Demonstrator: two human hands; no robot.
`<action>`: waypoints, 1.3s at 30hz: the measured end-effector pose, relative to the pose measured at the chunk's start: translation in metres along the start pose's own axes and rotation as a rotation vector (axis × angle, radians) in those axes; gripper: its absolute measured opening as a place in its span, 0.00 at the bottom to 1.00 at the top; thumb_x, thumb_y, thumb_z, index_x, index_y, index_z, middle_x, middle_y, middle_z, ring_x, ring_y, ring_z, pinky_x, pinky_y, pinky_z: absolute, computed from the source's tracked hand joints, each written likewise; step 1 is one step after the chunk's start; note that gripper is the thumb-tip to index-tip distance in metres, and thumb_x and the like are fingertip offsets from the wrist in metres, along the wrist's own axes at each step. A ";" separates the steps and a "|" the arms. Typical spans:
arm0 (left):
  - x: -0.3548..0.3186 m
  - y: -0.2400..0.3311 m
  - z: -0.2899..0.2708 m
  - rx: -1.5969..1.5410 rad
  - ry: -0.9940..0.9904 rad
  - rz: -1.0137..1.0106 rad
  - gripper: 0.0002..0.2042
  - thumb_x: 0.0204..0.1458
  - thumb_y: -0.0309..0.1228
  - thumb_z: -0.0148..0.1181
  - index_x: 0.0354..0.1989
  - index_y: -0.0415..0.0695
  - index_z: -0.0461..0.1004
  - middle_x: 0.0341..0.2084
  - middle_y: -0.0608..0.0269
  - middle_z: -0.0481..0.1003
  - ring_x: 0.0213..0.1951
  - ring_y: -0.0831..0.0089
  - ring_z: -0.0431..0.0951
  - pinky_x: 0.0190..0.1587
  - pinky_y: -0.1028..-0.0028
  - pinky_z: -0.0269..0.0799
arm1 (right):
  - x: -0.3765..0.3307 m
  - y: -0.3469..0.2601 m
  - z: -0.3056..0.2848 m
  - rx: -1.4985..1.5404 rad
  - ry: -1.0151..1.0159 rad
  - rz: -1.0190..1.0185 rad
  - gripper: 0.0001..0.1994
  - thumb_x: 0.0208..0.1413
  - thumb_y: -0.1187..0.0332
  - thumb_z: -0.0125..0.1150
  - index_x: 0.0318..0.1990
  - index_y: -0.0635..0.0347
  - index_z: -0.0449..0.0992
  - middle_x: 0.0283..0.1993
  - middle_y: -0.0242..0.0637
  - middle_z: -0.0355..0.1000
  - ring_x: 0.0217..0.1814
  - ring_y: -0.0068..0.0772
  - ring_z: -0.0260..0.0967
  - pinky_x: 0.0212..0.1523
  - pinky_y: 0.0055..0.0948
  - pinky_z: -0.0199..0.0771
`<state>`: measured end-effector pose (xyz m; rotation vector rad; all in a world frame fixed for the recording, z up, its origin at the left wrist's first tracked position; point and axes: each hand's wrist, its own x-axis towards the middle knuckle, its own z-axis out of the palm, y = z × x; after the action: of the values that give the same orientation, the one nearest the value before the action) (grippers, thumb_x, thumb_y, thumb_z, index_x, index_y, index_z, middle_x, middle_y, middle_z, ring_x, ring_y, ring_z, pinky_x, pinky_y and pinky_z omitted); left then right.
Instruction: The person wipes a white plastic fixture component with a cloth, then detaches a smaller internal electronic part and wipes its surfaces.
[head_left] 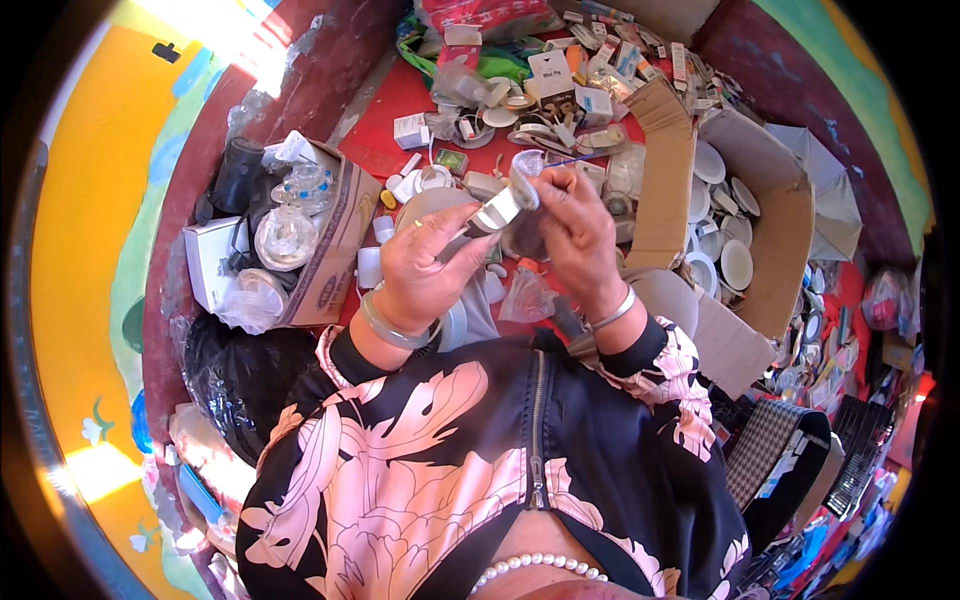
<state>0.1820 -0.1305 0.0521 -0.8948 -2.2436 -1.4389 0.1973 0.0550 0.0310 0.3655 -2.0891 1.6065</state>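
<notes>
- We read this as a small packing or assembly workshop, likely home-run, with work done sitting on the floor.
- Red floor mat at 12 o'clock is strewn with loose white round parts, small white cartons and clear plastic bags.
- Large open cardboard box at 2 o'clock holds many identical white discs, so it's batch stock.
- Smaller cardboard box at 10 o'clock is stuffed with clear plastic pieces and wrapping.
- Black sacks at 8 o'clock sit beside it.
- Heap of small packets at 1 o'clock, more clutter at 4 o'clock.
- Painted yellow-green wall at 9 o'clock; no benches or machines in view.
</notes>
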 end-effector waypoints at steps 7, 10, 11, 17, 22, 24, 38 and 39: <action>0.000 -0.001 0.005 -0.010 -0.056 0.008 0.16 0.40 0.19 0.64 0.41 0.35 0.74 0.33 0.56 0.77 0.35 0.71 0.78 0.39 0.77 0.71 | -0.006 -0.020 0.003 0.128 0.066 -0.003 0.10 0.46 0.81 0.59 0.38 0.64 0.77 0.36 0.39 0.70 0.39 0.30 0.68 0.38 0.21 0.67; -0.002 -0.007 0.007 -0.032 -0.060 0.021 0.16 0.40 0.18 0.64 0.41 0.35 0.74 0.34 0.54 0.77 0.36 0.69 0.78 0.40 0.76 0.71 | -0.002 0.006 -0.002 0.202 0.105 0.170 0.07 0.46 0.80 0.60 0.36 0.64 0.76 0.36 0.40 0.70 0.39 0.33 0.69 0.38 0.24 0.68; -0.002 -0.006 0.006 -0.027 -0.061 0.015 0.16 0.40 0.18 0.64 0.41 0.35 0.74 0.35 0.54 0.77 0.36 0.69 0.78 0.40 0.76 0.71 | -0.002 0.002 -0.002 0.125 0.107 0.100 0.07 0.47 0.80 0.59 0.36 0.64 0.75 0.36 0.40 0.70 0.39 0.33 0.69 0.38 0.24 0.68; -0.002 -0.005 0.007 0.004 -0.081 0.042 0.16 0.40 0.18 0.64 0.41 0.35 0.74 0.34 0.54 0.77 0.37 0.69 0.78 0.40 0.75 0.71 | 0.000 -0.007 -0.001 -0.032 0.062 -0.026 0.07 0.47 0.80 0.57 0.36 0.64 0.74 0.34 0.41 0.71 0.37 0.35 0.70 0.37 0.27 0.69; -0.001 0.002 0.006 0.059 -0.094 -0.004 0.16 0.39 0.18 0.65 0.40 0.35 0.74 0.34 0.54 0.77 0.36 0.68 0.78 0.40 0.75 0.71 | -0.007 -0.028 0.003 0.089 0.093 0.098 0.06 0.46 0.79 0.60 0.33 0.64 0.72 0.31 0.38 0.69 0.34 0.31 0.69 0.35 0.25 0.68; -0.002 -0.002 0.008 0.036 -0.081 0.033 0.16 0.39 0.18 0.65 0.40 0.35 0.74 0.34 0.54 0.77 0.36 0.68 0.78 0.40 0.76 0.71 | -0.004 -0.028 0.002 0.049 0.083 -0.019 0.06 0.45 0.79 0.61 0.32 0.64 0.72 0.30 0.38 0.69 0.33 0.31 0.68 0.34 0.25 0.68; -0.002 -0.002 0.007 -0.006 -0.076 0.032 0.17 0.37 0.18 0.66 0.40 0.37 0.75 0.34 0.54 0.77 0.35 0.66 0.78 0.39 0.74 0.71 | -0.003 -0.024 0.005 0.001 0.158 -0.030 0.07 0.44 0.82 0.60 0.31 0.62 0.71 0.30 0.39 0.69 0.32 0.37 0.69 0.34 0.28 0.69; -0.002 -0.001 0.007 -0.001 -0.078 0.012 0.17 0.37 0.19 0.66 0.40 0.37 0.75 0.34 0.54 0.77 0.35 0.66 0.78 0.39 0.74 0.71 | -0.001 -0.034 0.006 -0.055 0.143 -0.166 0.07 0.44 0.82 0.59 0.31 0.62 0.71 0.30 0.39 0.69 0.32 0.36 0.68 0.34 0.28 0.69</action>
<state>0.1834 -0.1259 0.0470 -0.9792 -2.2898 -1.4239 0.2138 0.0399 0.0578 0.3828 -1.9380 1.4335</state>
